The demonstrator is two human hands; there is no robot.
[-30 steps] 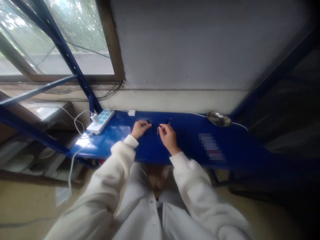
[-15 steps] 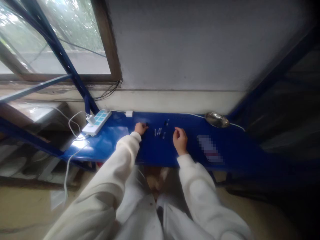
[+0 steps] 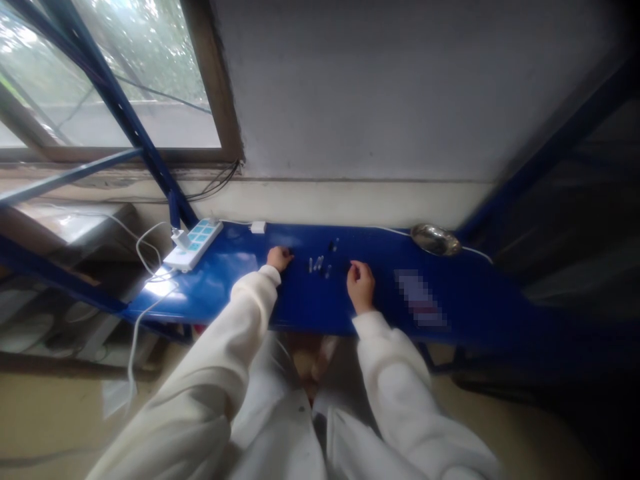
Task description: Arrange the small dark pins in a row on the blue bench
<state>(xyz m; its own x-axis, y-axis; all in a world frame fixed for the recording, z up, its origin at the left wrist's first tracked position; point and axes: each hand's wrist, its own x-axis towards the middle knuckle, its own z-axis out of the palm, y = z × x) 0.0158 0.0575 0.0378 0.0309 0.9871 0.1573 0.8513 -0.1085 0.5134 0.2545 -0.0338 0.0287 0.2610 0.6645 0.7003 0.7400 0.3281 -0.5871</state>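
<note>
Both my arms in white sleeves reach onto a blue table [image 3: 250, 293]. My left hand [image 3: 278, 257] rests on it with fingers curled closed; whatever is in them is too small to see. My right hand [image 3: 361, 283] lies to the right, fingers bent in a pinch near its top, its contents unclear. Between the two hands lie several tiny light and dark parts [image 3: 319, 263] on the blue surface, touched by neither hand.
A white and blue power strip [image 3: 194, 244] with a plugged charger and white cables sits at the table's left end. A small white adapter [image 3: 258, 227] lies by the wall. A metal dish [image 3: 435, 239] stands at the back right. A window is up left.
My right hand has let go of a small part and drawn away to the right; several small parts now lie between the hands. My left hand moved slightly left and closed.
</note>
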